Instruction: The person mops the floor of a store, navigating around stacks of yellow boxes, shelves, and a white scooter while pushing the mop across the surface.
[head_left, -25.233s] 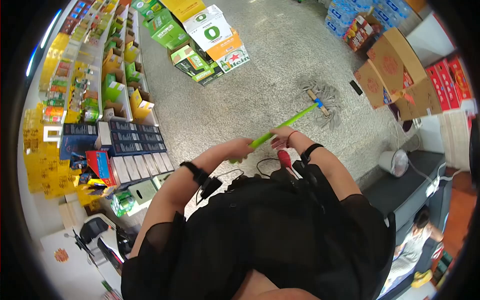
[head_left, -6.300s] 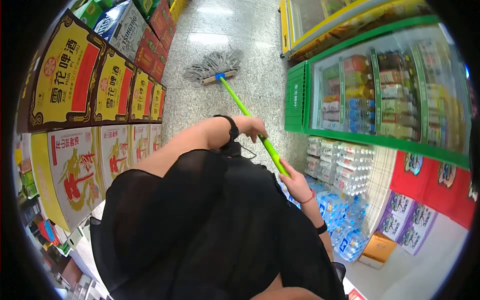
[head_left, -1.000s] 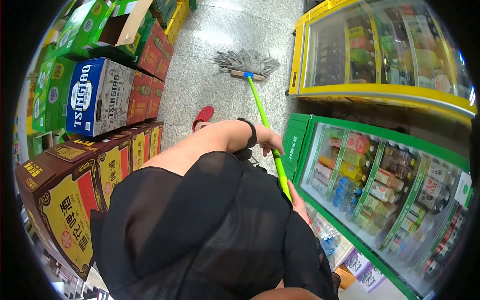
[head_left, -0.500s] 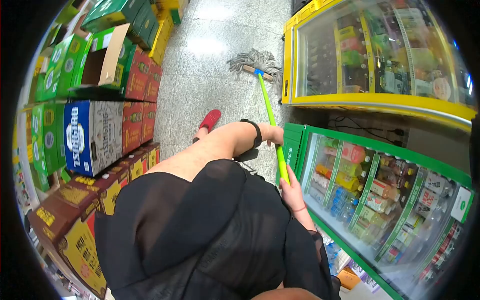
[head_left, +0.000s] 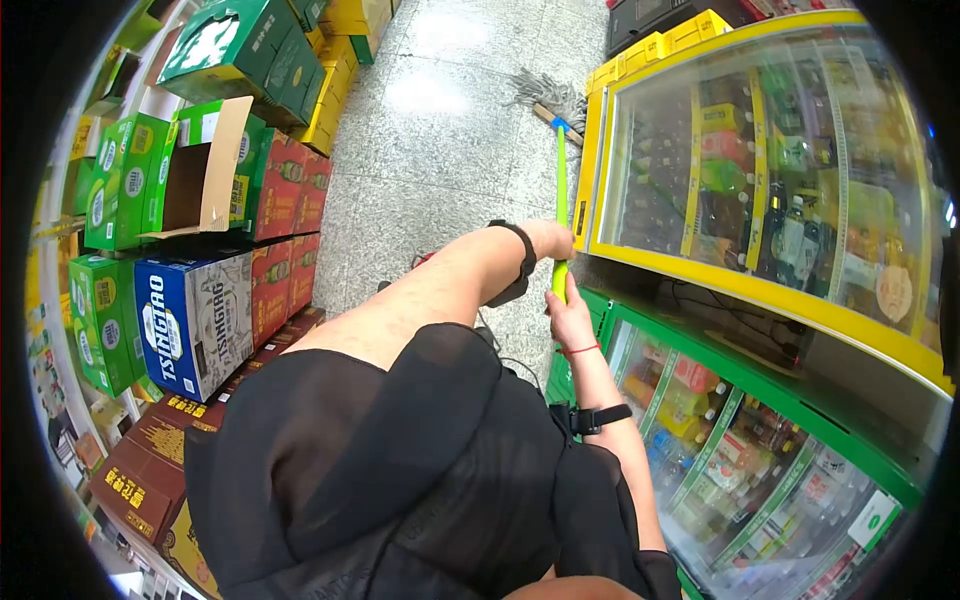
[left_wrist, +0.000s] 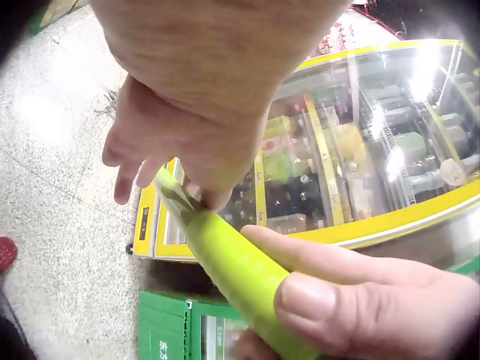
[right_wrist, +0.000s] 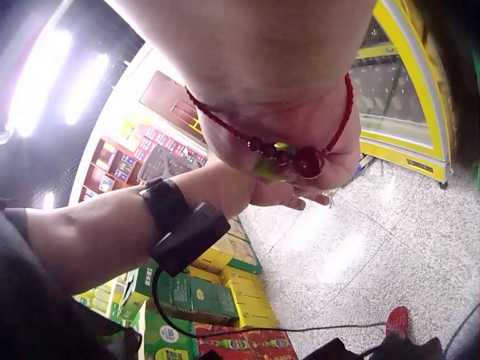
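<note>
A mop's grey strands [head_left: 548, 93] spread on the floor beside the yellow-framed cooler [head_left: 596, 165]. Its bright green handle [head_left: 562, 185] runs back towards the body. My left hand [head_left: 550, 240] grips the handle higher up in the head view, with its fingers round it. Nearer the body, my right hand [head_left: 571, 320] holds the thick end. In the left wrist view, the right thumb and forefinger pinch the green grip [left_wrist: 236, 266], below the left hand [left_wrist: 187, 142]. The right wrist view shows only a bit of green past the right hand [right_wrist: 277, 142], whose fingers are hidden.
Stacked drink cartons, including a blue and white box [head_left: 190, 320] and an open green box [head_left: 195, 180], line the left side. A green-framed cooler [head_left: 740, 385] stands at the right, below the yellow one. Speckled floor [head_left: 410, 170] lies between them.
The mop head has shifted right and farther away, close to the yellow cooler's edge. Both hands have kept hold of the handle, which stands more upright in the view. The red shoe is mostly covered.
</note>
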